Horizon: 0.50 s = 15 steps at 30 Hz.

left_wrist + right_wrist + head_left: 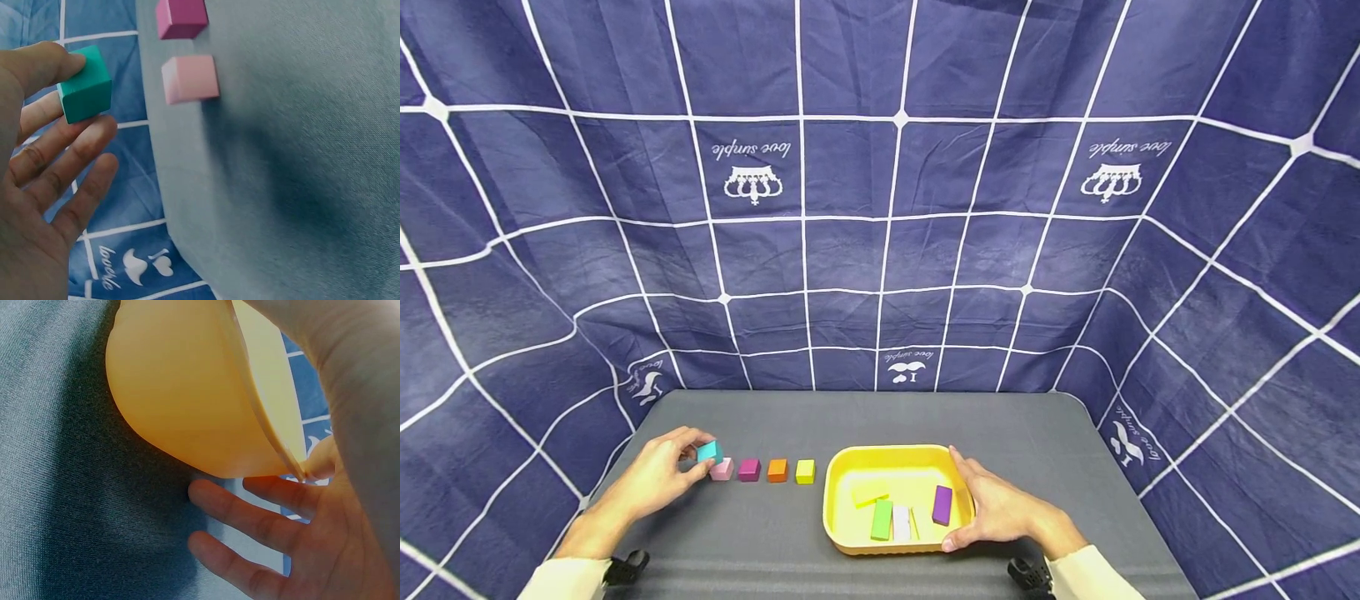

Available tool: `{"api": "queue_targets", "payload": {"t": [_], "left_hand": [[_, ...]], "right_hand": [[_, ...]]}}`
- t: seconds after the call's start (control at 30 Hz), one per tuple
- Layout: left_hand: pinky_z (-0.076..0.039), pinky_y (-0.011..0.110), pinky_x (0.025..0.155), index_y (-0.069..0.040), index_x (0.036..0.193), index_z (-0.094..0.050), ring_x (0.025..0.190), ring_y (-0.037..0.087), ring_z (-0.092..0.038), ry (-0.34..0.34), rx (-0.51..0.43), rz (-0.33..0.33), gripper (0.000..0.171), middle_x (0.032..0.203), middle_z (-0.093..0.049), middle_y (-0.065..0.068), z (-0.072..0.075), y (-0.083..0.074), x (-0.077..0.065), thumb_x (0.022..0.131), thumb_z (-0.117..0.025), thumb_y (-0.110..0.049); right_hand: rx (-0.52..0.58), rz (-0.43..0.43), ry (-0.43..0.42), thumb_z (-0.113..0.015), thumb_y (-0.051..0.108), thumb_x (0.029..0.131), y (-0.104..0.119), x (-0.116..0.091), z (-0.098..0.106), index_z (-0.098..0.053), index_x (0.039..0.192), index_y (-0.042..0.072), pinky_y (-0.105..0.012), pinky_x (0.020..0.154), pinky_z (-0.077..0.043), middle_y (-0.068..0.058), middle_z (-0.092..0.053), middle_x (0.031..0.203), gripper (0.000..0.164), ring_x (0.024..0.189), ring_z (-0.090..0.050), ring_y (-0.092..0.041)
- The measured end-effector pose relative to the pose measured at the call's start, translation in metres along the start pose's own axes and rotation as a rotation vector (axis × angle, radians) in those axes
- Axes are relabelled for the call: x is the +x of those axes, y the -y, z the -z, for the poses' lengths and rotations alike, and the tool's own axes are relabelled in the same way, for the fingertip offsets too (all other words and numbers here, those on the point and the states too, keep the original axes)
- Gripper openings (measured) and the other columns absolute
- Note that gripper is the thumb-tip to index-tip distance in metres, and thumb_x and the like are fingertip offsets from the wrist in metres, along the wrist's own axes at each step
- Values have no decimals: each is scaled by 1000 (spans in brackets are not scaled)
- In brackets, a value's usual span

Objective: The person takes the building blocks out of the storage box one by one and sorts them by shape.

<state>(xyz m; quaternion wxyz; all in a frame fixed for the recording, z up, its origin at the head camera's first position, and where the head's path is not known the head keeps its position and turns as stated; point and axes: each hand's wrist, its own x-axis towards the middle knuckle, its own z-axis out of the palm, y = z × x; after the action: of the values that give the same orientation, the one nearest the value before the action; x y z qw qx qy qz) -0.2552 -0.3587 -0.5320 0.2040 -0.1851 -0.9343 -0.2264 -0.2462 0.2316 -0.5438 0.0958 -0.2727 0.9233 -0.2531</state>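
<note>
My left hand point(658, 475) pinches a teal cube point(710, 452) between thumb and fingers. The cube is held just above the pale pink cube point(722, 471), at the left end of a row. In the left wrist view, the teal cube point(87, 84) appears apart from the pink cube point(190, 79), and the other fingers spread loosely below it. My right hand point(1000, 506) grips the right end of a yellow tub point(887, 548), thumb at the near corner and forefinger at the far one. In the right wrist view, the remaining fingers point(250, 515) extend beside the tub's outer wall point(181, 394).
Rightward from the pink cube, the row holds a magenta cube point(749, 470), an orange cube point(777, 471) and a yellow cube point(805, 472). Inside the tub lie a green block point(882, 520), a white block point(901, 523), a purple block point(942, 505) and yellow pieces. Blue cloth point(850, 258) surrounds the grey table point(760, 533).
</note>
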Motion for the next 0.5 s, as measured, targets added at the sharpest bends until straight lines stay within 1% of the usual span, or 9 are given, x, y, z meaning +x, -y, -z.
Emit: {"api": "queue_targets", "payload": {"t": [0.13,0.3,0.5], "left_hand": [[-63,32,75,-12,110,-83,83,-2,-66,-6,6,18,31,99,-77,-6,-2,10,-5,85,-101,-6],[-62,29,72,-10,111,-83,81,-1,-67,-17,18,28,33,99,-78,-4,-4,22,-12,83,-101,-4],[-62,30,71,-9,112,-84,82,-2,-67,-17,30,60,35,100,-78,-4,-6,30,-17,83,-102,-4]], "right_hand": [[14,-4,6,-108,63,73,1,0,1,-21,180,-10,-55,131,-53,-25,-57,167,156,148,-65,-36],[11,-6,11,-107,65,73,0,1,0,-21,180,-10,-53,131,-53,-24,-57,167,157,146,-66,-35],[6,2,1,-108,64,73,0,1,0,-21,180,-11,-53,130,-53,-25,-58,165,157,146,-66,-35]]}}
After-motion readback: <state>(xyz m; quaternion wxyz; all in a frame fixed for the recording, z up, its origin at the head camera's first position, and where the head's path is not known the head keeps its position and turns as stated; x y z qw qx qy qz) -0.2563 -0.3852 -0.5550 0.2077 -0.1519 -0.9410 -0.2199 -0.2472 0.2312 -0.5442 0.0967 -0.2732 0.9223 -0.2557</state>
